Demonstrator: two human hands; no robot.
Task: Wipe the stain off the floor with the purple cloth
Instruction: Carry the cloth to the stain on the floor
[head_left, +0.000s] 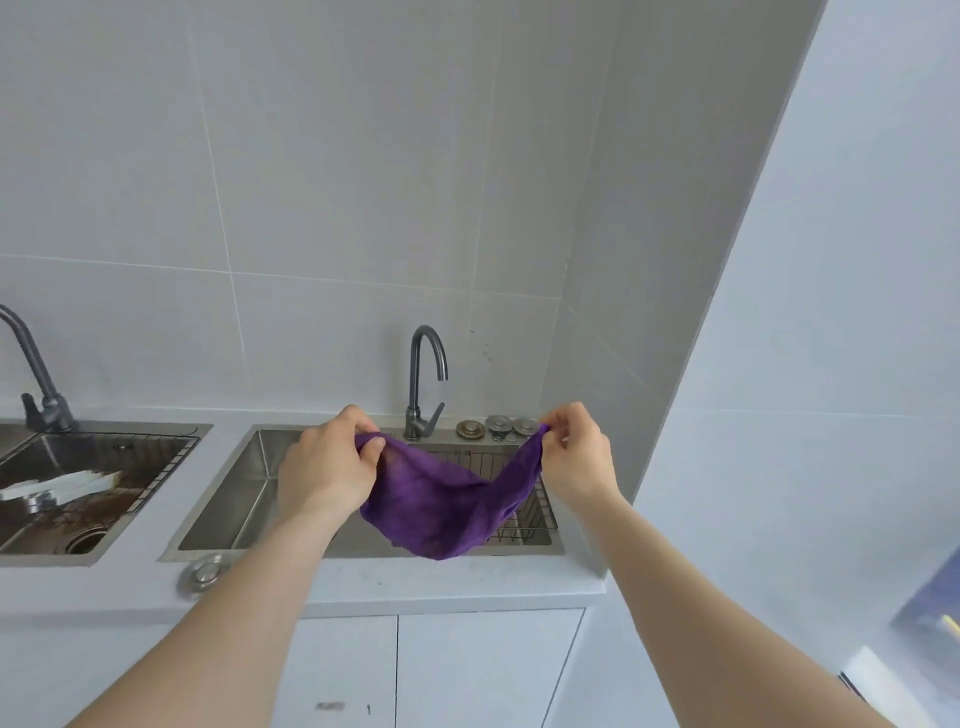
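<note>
At the far left a second sink (78, 499) holds some pale utensils on a wire rack, under its own grey tap (36, 374); a round metal plug (205, 571) lies on the table (467, 582) just in front of the nearer sink (234, 499). The left hand (327, 467) pinches one upper corner of the purple cloth (441, 499) between thumb and curled fingers (371, 449). The cloth sags between the hands in a loose swag, hanging above the sink's wire rack (524, 512) and touching nothing that can be made out. Behind it stands a dark curved tap (426, 379), with three round strainer plugs (496, 427) beside it on the sink's back ledge. The right hand (576, 457) pinches the opposite corner with fingertips pressed together. This looks like the preparing step: the cloth is being opened out at the sink, and no wiping has begun. The floor and its stain lie outside the view, so the next move probably calls for turning away, crouching, and pressing the spread cloth flat on the mark. No brand, label or legible writing shows anywhere; a blurred object at the lower right edge cannot be identified.
</note>
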